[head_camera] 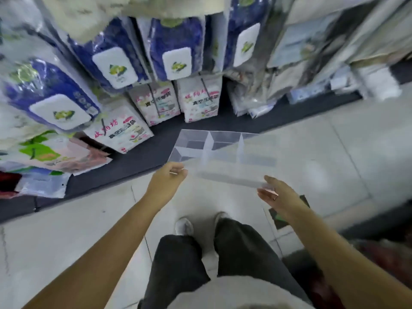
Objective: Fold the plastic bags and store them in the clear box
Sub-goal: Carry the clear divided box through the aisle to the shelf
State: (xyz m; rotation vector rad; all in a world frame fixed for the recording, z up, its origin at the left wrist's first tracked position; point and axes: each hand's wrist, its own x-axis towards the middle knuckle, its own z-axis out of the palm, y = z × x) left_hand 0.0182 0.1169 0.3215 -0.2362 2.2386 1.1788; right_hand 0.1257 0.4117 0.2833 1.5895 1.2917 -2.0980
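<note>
Holding: clear box (220,152) — long axis left-to-right, between both hands.
Left hand (169,177): gripping near-left corner.
Right hand (276,192): open-fingered, pinching near-right corner.

Both hands — left hand (170,176), right hand (275,192) — hold the clear box (219,155) above the floor (334,141).

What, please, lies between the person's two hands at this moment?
In the head view, the clear box spans the gap: the left hand grips its near left corner and the right hand its near right end. Its compartments look empty.
</note>
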